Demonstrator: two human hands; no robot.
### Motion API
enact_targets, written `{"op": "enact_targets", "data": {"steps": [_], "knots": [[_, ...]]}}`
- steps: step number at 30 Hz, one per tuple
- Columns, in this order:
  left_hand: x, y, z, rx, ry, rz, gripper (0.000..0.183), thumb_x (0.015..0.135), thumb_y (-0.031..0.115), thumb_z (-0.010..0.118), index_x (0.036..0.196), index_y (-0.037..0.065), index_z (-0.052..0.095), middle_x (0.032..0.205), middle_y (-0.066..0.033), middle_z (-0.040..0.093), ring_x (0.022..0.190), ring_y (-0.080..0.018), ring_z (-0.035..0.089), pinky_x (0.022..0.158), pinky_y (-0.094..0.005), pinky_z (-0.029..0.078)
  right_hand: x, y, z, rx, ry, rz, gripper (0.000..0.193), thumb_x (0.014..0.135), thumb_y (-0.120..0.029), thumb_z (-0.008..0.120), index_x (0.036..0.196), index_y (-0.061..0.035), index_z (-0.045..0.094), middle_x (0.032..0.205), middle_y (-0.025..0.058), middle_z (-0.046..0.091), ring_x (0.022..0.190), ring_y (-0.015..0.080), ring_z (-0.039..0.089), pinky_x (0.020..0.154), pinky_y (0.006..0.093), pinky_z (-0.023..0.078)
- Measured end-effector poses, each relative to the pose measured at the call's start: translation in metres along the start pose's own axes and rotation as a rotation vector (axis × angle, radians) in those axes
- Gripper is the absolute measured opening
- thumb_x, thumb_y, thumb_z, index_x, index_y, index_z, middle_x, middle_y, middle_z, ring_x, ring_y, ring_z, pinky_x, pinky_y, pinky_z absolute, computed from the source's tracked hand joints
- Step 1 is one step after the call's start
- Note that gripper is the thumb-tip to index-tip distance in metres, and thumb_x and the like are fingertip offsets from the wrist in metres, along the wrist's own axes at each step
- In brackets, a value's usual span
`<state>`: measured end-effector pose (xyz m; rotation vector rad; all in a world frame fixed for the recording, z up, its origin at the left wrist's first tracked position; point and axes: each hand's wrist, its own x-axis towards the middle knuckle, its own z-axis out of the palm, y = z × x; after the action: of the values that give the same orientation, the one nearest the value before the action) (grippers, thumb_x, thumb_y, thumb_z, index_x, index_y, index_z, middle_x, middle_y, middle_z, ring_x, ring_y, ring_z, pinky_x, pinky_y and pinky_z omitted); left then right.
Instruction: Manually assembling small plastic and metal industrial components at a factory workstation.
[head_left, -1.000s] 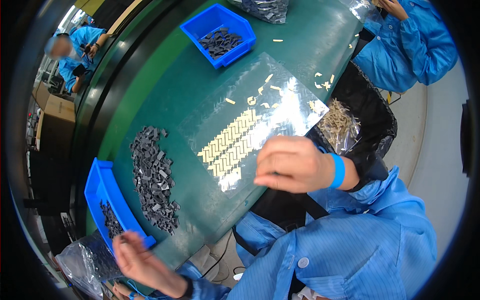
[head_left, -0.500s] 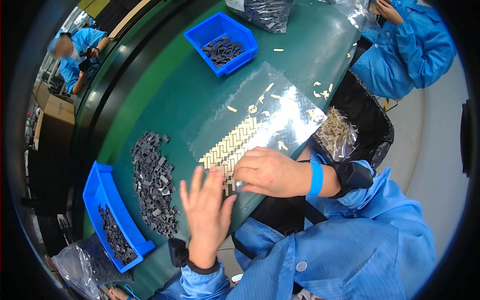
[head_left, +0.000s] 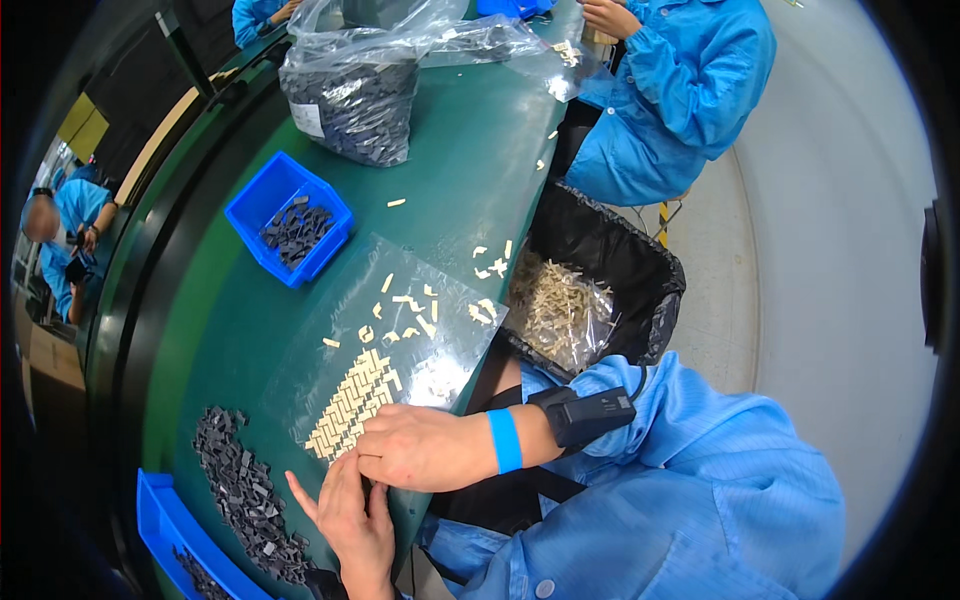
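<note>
Meeting fingers (head_left: 346,487) beside pale pieces (head_left: 350,400)

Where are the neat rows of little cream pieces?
In the head view, the cream rows lie left of centre on the clear sheet, beside the right hand.

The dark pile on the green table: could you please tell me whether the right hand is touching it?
Apart: the head view shows bare green table and the left hand between the right hand and the dark pile.
</note>
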<state>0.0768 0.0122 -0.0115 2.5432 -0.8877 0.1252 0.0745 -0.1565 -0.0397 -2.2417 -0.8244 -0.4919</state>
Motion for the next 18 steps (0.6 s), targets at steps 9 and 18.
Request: {"op": "enact_targets", "data": {"steps": [9,18], "knots": [[-0.003,-0.001,-0.004,-0.105,-0.023,-0.052,0.051,0.063,0.007,0.072,0.111,0.004,0.055,0.101,-0.0089,0.061,0.098,-0.024,0.058,0.108,-0.0534,0.007,-0.005,0.007,0.004,0.079,0.297,0.075,0.011,0.072,-0.012,0.057,0.078,-0.0023,0.055,0.074,0.0076,0.052,0.076,0.0237,0.054,0.069,0.0352,0.044],[-0.023,0.021,-0.009,-0.556,0.166,-0.063,0.03,0.074,0.018,0.066,0.093,-0.005,0.064,0.095,-0.0168,0.062,0.087,-0.0284,0.06,0.095,-0.0433,0.036,-0.014,-0.026,-0.027,0.062,0.489,-0.109,0.017,0.071,-0.006,0.063,0.084,0.0029,0.058,0.092,0.0131,0.057,0.083,0.0265,0.058,0.075,0.0365,0.046]]}}
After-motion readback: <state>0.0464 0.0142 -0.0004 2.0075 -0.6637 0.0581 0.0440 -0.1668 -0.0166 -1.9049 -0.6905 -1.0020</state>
